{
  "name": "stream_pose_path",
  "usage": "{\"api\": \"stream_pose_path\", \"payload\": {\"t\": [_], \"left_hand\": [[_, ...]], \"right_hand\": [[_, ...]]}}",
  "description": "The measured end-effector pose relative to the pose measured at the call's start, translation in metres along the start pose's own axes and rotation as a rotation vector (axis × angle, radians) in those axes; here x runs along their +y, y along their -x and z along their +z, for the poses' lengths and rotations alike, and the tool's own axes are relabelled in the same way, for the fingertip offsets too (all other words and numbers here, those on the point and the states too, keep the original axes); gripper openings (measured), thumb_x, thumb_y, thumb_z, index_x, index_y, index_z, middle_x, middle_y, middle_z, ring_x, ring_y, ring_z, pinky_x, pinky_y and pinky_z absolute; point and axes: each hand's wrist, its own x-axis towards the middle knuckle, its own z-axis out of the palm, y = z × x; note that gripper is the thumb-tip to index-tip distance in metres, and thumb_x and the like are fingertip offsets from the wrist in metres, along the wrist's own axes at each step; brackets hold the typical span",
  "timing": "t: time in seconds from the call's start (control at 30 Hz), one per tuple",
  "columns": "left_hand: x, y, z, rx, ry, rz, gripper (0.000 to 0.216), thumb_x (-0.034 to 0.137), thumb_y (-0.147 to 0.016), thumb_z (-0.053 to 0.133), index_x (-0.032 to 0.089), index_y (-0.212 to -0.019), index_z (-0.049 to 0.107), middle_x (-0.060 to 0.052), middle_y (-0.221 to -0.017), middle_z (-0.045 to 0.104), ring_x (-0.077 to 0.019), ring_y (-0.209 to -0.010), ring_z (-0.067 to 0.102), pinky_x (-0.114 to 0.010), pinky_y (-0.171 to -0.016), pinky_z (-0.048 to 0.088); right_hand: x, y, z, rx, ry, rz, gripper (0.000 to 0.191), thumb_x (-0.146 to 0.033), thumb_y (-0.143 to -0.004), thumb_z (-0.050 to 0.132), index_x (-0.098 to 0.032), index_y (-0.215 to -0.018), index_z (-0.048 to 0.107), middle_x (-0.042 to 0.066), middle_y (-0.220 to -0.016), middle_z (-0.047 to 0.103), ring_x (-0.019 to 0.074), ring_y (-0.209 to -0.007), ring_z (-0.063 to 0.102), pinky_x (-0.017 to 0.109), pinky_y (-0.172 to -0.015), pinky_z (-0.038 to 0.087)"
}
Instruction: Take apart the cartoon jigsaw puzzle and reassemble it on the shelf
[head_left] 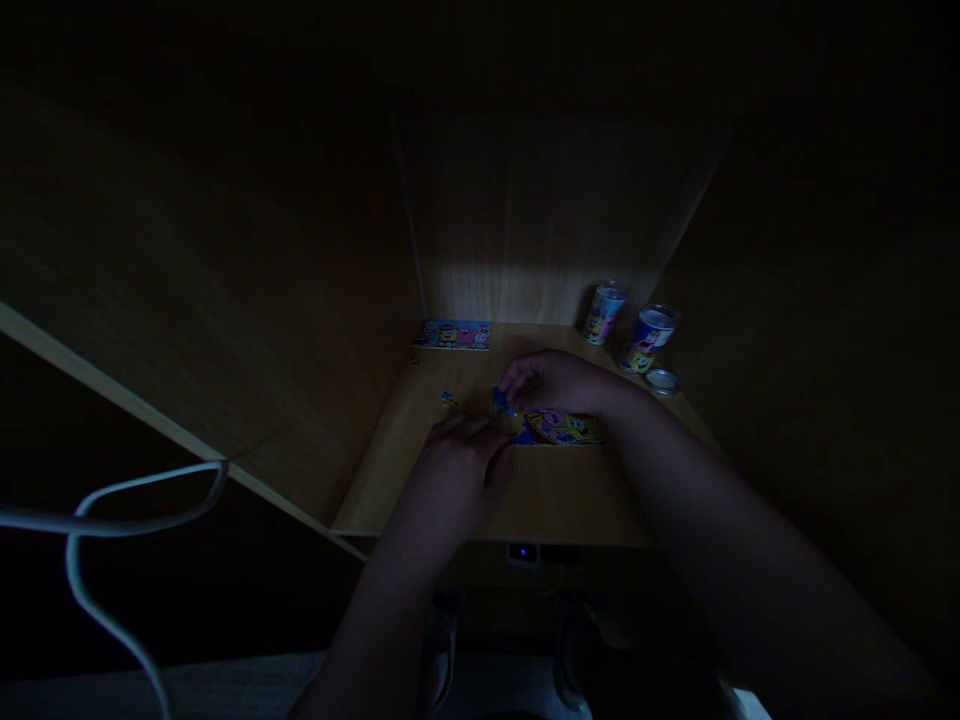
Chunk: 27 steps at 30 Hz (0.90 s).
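A partly joined jigsaw puzzle (566, 427) with colourful cartoon figures lies on the wooden desk. My left hand (459, 462) is at its left end, with bent fingers and thumb closed on that edge; the fingertips are partly hidden. Just above, my right hand (553, 382) pinches a small blue puzzle piece (500, 402) between thumb and fingers, close to the puzzle's upper left. A few loose puzzle pieces (448, 399) lie left of the hands. The picture is very dark, so fine detail is hard to make out.
A finished-looking picture strip (452, 335) lies at the back left of the desk (570, 500). Two printed cans (602, 315) with clear tops stand at the back right, beside a round lid (663, 381). Side panels enclose the desk; a white cable (150, 485) hangs at left.
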Motion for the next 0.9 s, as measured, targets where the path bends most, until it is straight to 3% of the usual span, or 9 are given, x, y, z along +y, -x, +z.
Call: {"api": "stream_pose_path", "payload": {"t": [0.37,0.67,0.8,0.9], "left_hand": [[0.000,-0.001,0.000,0.017,-0.005,0.006,0.012,0.017,-0.104,0.065,0.020,-0.108,0.075,-0.006,-0.112,0.078,-0.0271,-0.105,0.069,-0.050,-0.102,0.054],[0.001,-0.001,0.000,0.017,0.001,0.011,0.013,0.016,-0.103,0.064,0.021,-0.108,0.075,-0.007,-0.114,0.077,-0.0277,-0.107,0.069,-0.051,-0.102,0.055],[0.000,0.000,0.000,0.092,-0.004,-0.024,0.016,0.016,-0.104,0.061,0.021,-0.111,0.075,-0.008,-0.114,0.075,-0.0282,-0.107,0.068,-0.050,-0.102,0.056],[-0.005,0.002,-0.003,0.203,-0.083,-0.150,0.018,0.015,-0.102,0.058,0.018,-0.110,0.074,-0.011,-0.112,0.076,-0.0302,-0.106,0.069,-0.049,-0.099,0.058]], "right_hand": [[0.006,-0.003,0.000,0.013,0.035,-0.051,0.023,-0.005,-0.078,0.082,-0.020,-0.095,0.078,0.003,-0.099,0.083,0.0174,-0.092,0.077,0.029,-0.085,0.061],[0.004,-0.001,-0.002,-0.001,0.058,-0.050,0.023,-0.006,-0.079,0.080,-0.021,-0.097,0.079,0.001,-0.096,0.082,0.0150,-0.087,0.076,0.024,-0.077,0.059],[0.001,-0.001,-0.006,0.131,0.098,-0.047,0.018,-0.006,-0.086,0.073,-0.020,-0.097,0.078,0.001,-0.096,0.082,0.0136,-0.085,0.075,0.024,-0.078,0.059],[0.005,-0.004,-0.010,0.280,0.143,-0.024,0.017,-0.004,-0.087,0.072,-0.018,-0.095,0.077,0.004,-0.097,0.082,0.0148,-0.083,0.074,0.026,-0.079,0.060]]}}
